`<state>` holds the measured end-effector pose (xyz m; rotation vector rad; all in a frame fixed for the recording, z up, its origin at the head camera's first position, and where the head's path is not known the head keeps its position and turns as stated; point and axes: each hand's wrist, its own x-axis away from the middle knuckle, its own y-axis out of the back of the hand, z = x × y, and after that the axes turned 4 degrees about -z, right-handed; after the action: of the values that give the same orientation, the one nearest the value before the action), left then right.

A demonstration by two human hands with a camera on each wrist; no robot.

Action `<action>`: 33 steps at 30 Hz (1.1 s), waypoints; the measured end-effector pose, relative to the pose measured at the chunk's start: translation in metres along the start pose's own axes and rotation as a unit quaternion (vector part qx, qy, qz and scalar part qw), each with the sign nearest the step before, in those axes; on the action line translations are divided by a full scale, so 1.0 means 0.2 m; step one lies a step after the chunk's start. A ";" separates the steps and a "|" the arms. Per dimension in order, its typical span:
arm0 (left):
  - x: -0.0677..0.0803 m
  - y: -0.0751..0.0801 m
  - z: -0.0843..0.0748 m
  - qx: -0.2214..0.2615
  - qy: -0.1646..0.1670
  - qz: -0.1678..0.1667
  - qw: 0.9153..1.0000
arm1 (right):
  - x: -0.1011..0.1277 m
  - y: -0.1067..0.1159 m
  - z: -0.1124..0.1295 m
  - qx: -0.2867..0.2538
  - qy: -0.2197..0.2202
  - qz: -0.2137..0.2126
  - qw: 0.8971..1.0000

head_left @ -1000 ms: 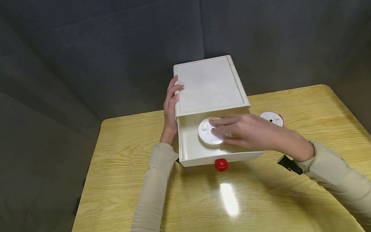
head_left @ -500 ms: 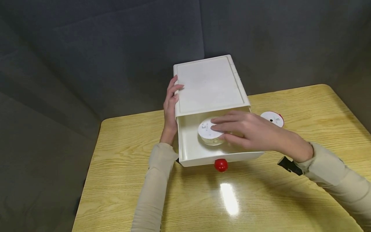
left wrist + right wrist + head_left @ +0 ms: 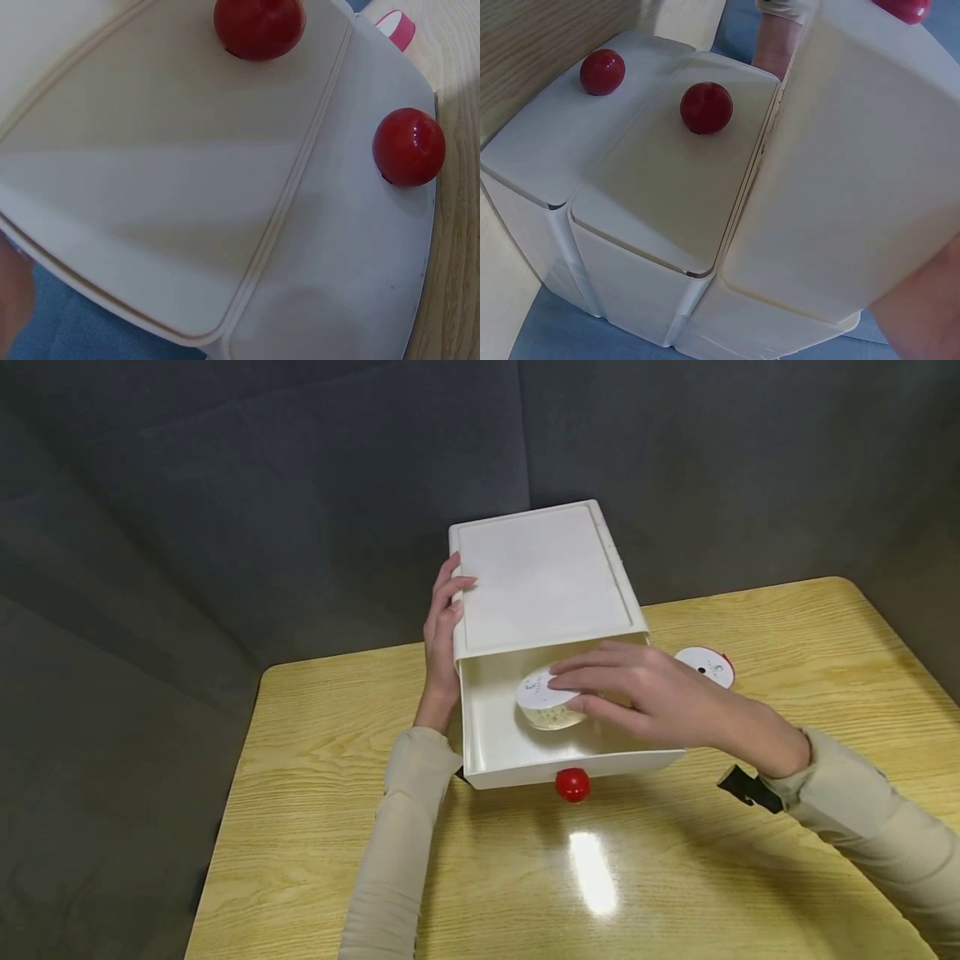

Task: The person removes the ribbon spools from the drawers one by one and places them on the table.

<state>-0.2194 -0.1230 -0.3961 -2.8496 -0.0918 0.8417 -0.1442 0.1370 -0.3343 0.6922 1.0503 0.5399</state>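
A white plastic drawer unit (image 3: pixel 543 581) stands on the table, its top drawer (image 3: pixel 517 777) pulled out. My left hand (image 3: pixel 441 631) rests along the unit's left side, fingertips over the top edge. Inside the drawer, my right hand (image 3: pixel 637 689) grips a spool of cream ribbon (image 3: pixel 551 717) with a white printed face. The fingers lie across that face and the thumb is at its near right side. The spool tilts, so its patterned side shows; its right part is hidden by the hand. Only slivers of the hands appear in the wrist views.
A second spool, of red ribbon (image 3: pixel 705 667), lies on the wooden table (image 3: pixel 315 827) right of the unit. A red knob (image 3: pixel 572 785) sticks out from the open drawer. Two lower closed drawers carry red knobs (image 3: pixel 706 108). Dark cloth (image 3: pixel 360 510) hangs behind.
The cream ribbon spool has gone from lying face-up to tilted, its far side raised, as my right fingers and thumb closed on it. My left hand stays in place.
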 end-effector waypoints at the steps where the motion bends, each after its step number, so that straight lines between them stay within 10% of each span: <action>1: 0.00 0.00 0.00 0.000 0.000 -0.001 1.000 | 0.00 0.00 0.00 -0.001 -0.002 0.002 1.000; 25: 0.00 0.00 0.00 -0.008 0.008 -0.002 1.000 | -0.01 0.02 0.02 0.006 -0.063 0.045 0.997; 33: 0.00 -0.01 0.00 -0.007 0.001 -0.001 1.000 | 0.00 0.02 0.02 -0.008 -0.025 -0.036 0.999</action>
<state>-0.2193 -0.1218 -0.3962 -2.8629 -0.1010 0.8422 -0.1402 0.1383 -0.3306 0.6473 1.0192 0.4664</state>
